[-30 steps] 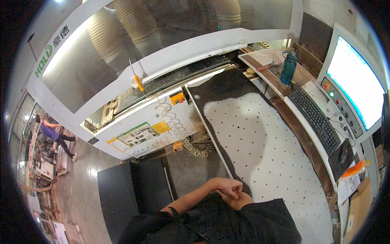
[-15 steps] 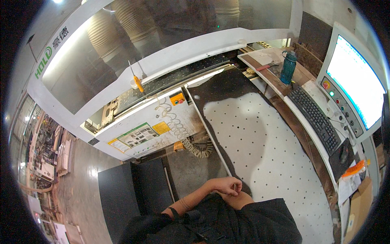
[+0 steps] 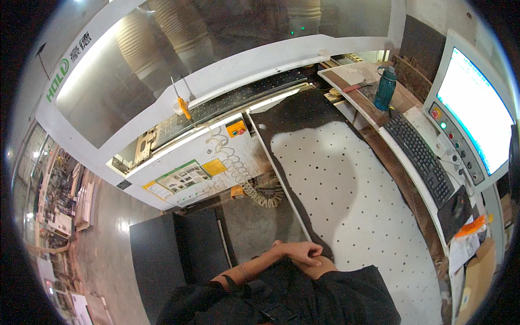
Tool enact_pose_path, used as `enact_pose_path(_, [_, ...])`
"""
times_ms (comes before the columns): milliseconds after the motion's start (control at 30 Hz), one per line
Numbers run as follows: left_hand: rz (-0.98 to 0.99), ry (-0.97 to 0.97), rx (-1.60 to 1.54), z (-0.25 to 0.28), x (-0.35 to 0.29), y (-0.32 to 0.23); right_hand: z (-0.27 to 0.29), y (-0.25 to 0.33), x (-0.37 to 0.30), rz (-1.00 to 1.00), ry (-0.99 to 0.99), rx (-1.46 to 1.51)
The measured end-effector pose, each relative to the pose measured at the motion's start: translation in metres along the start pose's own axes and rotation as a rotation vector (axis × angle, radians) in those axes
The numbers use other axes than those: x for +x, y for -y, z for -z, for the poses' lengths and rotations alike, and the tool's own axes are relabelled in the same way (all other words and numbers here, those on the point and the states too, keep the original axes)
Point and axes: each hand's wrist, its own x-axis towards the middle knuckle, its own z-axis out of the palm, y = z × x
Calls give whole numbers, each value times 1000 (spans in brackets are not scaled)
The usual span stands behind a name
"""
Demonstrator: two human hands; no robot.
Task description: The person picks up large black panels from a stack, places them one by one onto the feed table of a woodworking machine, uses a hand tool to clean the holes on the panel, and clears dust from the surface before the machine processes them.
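Right fingertips (image 3: 278,242) have emerged, left of the left fingers (image 3: 314,246), which curl over the right forearm (image 3: 325,265); both closures unclear. A pause, apparently; reaching calls for unfolding.

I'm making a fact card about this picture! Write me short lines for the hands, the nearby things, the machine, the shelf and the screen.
Left hand: lies over the right forearm, fingers curled, no object seen in it
Right hand: mostly hidden; what it holds cannot be told
Nearby: white surface with dark dots; black panels at lower left
Machine: big, white, with a yellow tool and coiled hose in front
Shelf: holds blue-green bottle, black keyboard
Screen: lit, right of the keyboard
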Motion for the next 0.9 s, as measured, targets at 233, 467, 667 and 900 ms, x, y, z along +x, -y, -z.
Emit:
enact_pose_path(233, [152,14,314,-5,3,-13,3,12,-5,-50,1,75])
enact_pose_path(467, [37,68,83,12,-20,-19,-2,27,-9,-110,-1,115])
enact_pose_path(667, [100,207,142,24,-29,-13,5,53,-16,-134,-2,150])
enact_pose_path(900, [164,-62,570,9,-62,-70,-3,75,-35,-385,-130,386])
